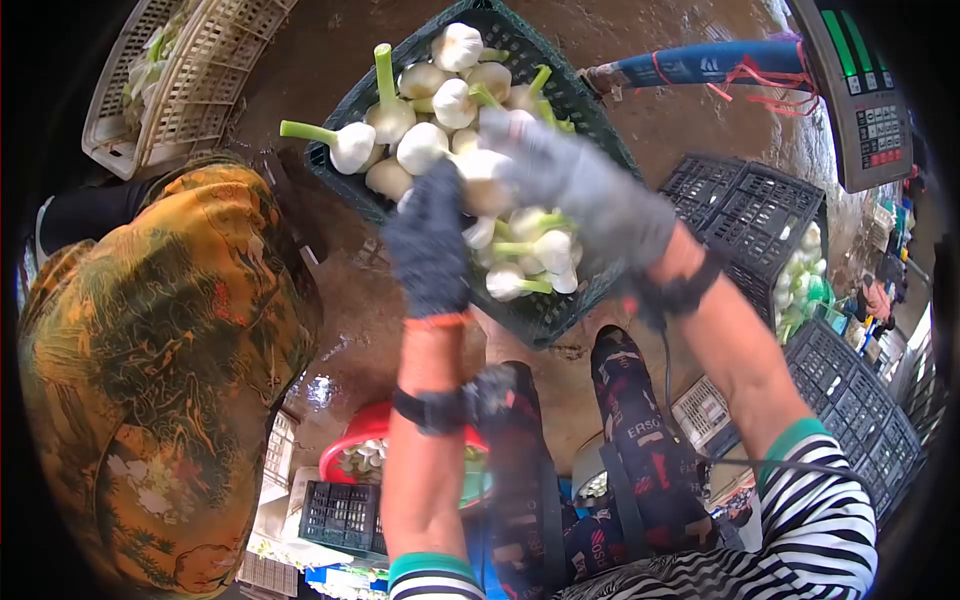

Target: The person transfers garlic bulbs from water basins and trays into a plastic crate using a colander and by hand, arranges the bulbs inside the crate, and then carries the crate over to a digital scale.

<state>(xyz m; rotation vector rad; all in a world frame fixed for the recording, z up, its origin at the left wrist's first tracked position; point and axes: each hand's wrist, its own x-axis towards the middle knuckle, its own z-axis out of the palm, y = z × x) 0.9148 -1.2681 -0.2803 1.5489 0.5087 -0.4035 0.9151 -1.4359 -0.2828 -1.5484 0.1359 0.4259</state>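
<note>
Many garlic bulbs lie in the crate; the leftmost bulb stretches left to right, stem pointing left. Left hand and blurred right hand meet around one bulb; I cannot tell their grips.

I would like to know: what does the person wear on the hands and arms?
The left hand wears a dark glove with an orange edge at the wrist. The right hand wears a grey glove, blurred by motion. Each arm carries a black strap. The striped black-and-white sleeves end in green cuffs.
</note>
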